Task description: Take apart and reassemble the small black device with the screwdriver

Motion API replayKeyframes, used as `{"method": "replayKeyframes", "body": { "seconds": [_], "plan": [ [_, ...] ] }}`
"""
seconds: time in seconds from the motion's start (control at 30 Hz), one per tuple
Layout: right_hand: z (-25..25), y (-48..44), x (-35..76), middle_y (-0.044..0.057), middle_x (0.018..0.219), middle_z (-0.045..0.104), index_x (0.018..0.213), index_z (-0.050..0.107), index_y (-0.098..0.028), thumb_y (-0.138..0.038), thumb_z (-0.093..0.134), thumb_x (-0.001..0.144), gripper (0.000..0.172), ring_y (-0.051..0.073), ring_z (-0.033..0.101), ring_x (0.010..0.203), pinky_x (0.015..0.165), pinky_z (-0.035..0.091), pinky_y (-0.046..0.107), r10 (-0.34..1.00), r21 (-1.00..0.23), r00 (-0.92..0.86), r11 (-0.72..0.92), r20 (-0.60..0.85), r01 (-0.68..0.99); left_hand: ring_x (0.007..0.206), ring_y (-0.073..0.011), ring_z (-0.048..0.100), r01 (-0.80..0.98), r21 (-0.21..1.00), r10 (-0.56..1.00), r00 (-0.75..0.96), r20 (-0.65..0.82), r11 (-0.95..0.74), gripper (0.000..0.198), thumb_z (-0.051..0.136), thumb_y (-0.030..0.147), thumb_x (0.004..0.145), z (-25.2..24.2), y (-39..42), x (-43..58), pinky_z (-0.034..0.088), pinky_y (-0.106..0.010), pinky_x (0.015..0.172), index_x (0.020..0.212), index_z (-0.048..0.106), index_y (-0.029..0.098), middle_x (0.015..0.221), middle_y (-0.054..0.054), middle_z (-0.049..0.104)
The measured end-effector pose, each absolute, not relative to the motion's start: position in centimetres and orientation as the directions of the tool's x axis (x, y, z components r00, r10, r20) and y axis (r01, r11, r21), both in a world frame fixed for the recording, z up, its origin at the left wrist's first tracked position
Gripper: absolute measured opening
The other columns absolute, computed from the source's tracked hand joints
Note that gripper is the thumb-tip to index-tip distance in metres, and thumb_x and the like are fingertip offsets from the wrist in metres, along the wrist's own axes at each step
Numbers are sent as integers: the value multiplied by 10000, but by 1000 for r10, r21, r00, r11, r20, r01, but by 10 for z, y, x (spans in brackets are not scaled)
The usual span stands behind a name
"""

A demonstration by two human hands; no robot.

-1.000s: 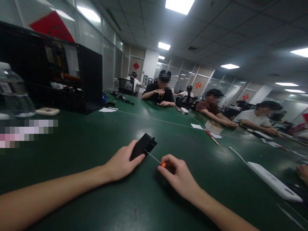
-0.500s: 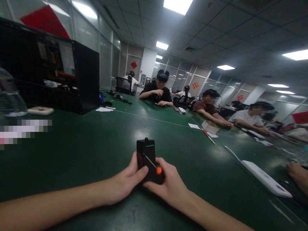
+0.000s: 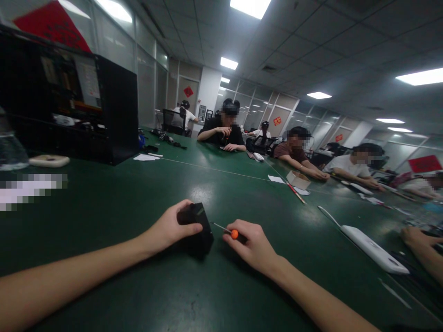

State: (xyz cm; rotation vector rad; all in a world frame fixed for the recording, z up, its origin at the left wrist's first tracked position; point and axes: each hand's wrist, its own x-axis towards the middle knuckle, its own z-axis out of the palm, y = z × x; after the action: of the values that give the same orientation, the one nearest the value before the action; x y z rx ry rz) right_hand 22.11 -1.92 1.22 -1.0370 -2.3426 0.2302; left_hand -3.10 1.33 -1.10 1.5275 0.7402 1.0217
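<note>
My left hand (image 3: 175, 226) is wrapped round a black box-shaped device (image 3: 204, 235), thumb across its near face. The box is tilted to the right above the green table (image 3: 145, 290). What the device is cannot be made out. My right hand (image 3: 251, 242) grips a screwdriver (image 3: 234, 234) by its orange handle. Its thin metal shaft points left, and the tip lies close to the box's right side; whether it touches I cannot tell. The palm hides part of the handle.
At left stands an open black computer case (image 3: 121, 115), near a clear plastic container (image 3: 12, 147). A white power strip-like object (image 3: 374, 249) with a cable lies at right, beside another person's hand (image 3: 420, 242). Farther off are a small cardboard box (image 3: 298, 180) and seated people.
Both hands held the box with the screwdriver in front of it. Now my right hand has moved off rightward with the screwdriver, and my left hand has turned and tilted the box.
</note>
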Motion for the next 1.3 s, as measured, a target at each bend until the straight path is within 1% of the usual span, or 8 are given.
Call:
{"method": "replayKeyframes", "body": {
  "seconds": [0.1, 0.2, 0.3, 0.4, 0.57, 0.87, 1.1, 1.3],
  "plan": [
    [15, -13, 228, 41, 802, 625, 904, 649, -162, -329, 550, 951, 200, 144, 577, 715, 668, 448, 257, 720, -311, -580, 690, 380, 653, 865, -224, 667, 12, 972, 869, 451, 205, -236, 392, 775, 395, 723, -1, 13, -36, 512, -352, 802, 951, 554, 165, 909, -41, 696],
    [17, -8, 235, 54, 826, 645, 953, 655, -162, -329, 527, 964, 211, 146, 589, 725, 661, 445, 252, 678, -191, -644, 727, 354, 660, 894, -229, 665, 145, 933, 834, 507, 216, -330, 429, 780, 394, 708, 9, 13, -43, 509, -348, 816, 1028, 602, 170, 950, -42, 702],
    [20, -3, 244, 62, 811, 668, 965, 662, -168, -374, 529, 962, 245, 157, 602, 711, 648, 437, 260, 647, -102, -676, 745, 353, 660, 954, -250, 653, 312, 800, 762, 595, 256, -513, 487, 779, 413, 689, 17, 13, -50, 493, -366, 861, 1108, 653, 202, 1038, -54, 703],
    [26, 1, 256, 60, 776, 678, 961, 674, -170, -501, 576, 918, 348, 160, 607, 663, 610, 418, 259, 628, -39, -709, 756, 320, 653, 981, -255, 639, 381, 680, 695, 669, 265, -626, 472, 744, 400, 717, 18, 11, -51, 476, -358, 874, 1148, 670, 222, 1079, -64, 701],
    [41, 1, 272, 44, 709, 648, 907, 691, -185, -537, 530, 933, 388, 150, 582, 628, 570, 366, 257, 612, 137, -759, 751, 224, 646, 928, -247, 631, 383, 641, 677, 671, 303, -666, 439, 702, 407, 765, 12, 0, -36, 470, -341, 826, 1162, 681, 223, 1091, -79, 692],
    [56, -5, 275, 42, 649, 627, 808, 689, -178, -446, 496, 973, 369, 140, 534, 570, 543, 318, 284, 568, 327, -793, 722, 220, 609, 924, -214, 623, 443, 626, 732, 599, 326, -641, 321, 634, 430, 857, -4, -2, -21, 450, -316, 804, 1081, 678, 204, 1038, -42, 689],
    [49, -6, 274, 46, 666, 635, 821, 682, -164, -430, 496, 977, 360, 139, 555, 592, 555, 326, 277, 578, 259, -790, 747, 204, 613, 957, -215, 612, 457, 597, 719, 615, 324, -660, 321, 621, 420, 874, -4, -3, -22, 435, -320, 826, 1107, 652, 202, 1059, -42, 674],
    [27, -5, 256, 37, 722, 639, 878, 664, -153, -487, 481, 976, 393, 132, 576, 640, 598, 369, 243, 637, -27, -757, 768, 145, 640, 987, -215, 601, 433, 602, 708, 614, 349, -671, 317, 627, 393, 881, -8, -4, -21, 430, -331, 856, 1144, 622, 215, 1078, -35, 672]
  ]
}}
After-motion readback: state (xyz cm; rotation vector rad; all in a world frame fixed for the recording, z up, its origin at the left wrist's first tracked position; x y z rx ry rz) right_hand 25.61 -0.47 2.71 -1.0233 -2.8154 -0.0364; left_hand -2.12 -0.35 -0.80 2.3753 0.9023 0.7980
